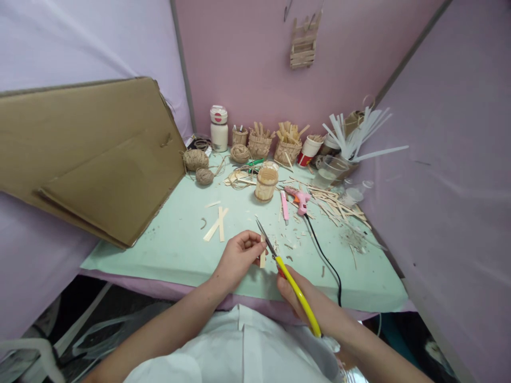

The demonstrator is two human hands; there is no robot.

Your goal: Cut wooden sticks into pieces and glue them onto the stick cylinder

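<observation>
Between the thumb and fingers of my left hand [244, 255] is a short flat wooden strip [262, 259], held upright over the table's front part. My right hand [297, 290] grips scissors [297, 292] with yellow handles. Their metal blades point up and left, close beside the strip's upper end; whether they touch it I cannot tell. Two pale wooden strips [221, 223] lie crossed on the table to the left. Beyond my hands stands a small round wooden cup [266, 184] with twine around its rims.
A pink glue gun [302, 202] with a black cord and a pink cutter [285, 206] lie to the right, near scattered wood slivers [339, 202]. Twine balls [196, 159], stick-filled baskets [288, 146] and a white jar [219, 133] line the back. Cardboard [99, 159] leans at left.
</observation>
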